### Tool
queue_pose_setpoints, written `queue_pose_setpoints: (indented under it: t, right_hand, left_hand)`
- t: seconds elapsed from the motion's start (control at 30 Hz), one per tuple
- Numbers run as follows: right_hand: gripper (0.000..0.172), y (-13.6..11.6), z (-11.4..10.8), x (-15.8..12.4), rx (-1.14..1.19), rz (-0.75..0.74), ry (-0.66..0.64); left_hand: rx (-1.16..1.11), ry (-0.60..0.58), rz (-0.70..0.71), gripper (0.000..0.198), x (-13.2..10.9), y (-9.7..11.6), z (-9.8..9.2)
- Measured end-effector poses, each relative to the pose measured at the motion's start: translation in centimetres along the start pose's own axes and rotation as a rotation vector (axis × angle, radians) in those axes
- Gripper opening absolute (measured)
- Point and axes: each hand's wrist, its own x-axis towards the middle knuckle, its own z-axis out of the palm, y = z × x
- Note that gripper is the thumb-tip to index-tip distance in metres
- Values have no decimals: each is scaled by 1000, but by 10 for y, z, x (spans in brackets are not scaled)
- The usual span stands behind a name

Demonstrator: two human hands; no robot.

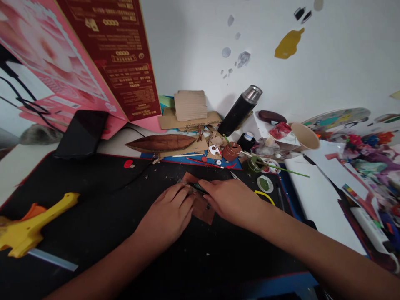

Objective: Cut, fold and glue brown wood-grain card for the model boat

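Observation:
A small brown piece of cardboard (203, 210) lies on the black mat under both hands. My left hand (171, 210) is bent over its left side, fingers together and pressing it down; the fingertips are partly hidden. In my right hand (229, 200) is a slim dark green tool (196, 186), gripped low, its tip by the left fingers. The tool's exact kind is not clear. Something small and shiny shows between the fingertips. Beyond the hands rests a brown boat-shaped piece (161, 143), pointed at both ends.
A yellow glue gun (37, 225) lies at left on the black mat (118, 208). Behind my hands stand a black thermos (239, 110), a brown paint jar (231, 151) and a green paint jar (253, 165) with a stick across it. Cardboard scraps (190, 106) lean by the wall.

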Motion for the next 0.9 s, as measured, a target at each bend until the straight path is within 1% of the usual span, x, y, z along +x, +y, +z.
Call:
queue_pose_setpoints:
  t: [0.13, 0.4, 0.57, 0.77, 0.9]
  right_hand:
    - [34, -2, 0, 2, -6, -19, -4]
    - [37, 1, 1, 2, 6, -7, -4]
    - [36, 1, 5, 3, 13, -14, 30]
    - [38, 1, 4, 3, 10, -10, 10]
    - [37, 1, 4, 3, 13, -11, 22]
  left_hand:
    - [-17, -5, -13, 30, 0, 0, -1]
    - [13, 4, -4, 31, -1, -1, 1]
    - [13, 5, 11, 32, -1, -1, 0]
    - [7, 4, 8, 31, -1, -1, 1]
    - [9, 16, 4, 32, -1, 0, 0]
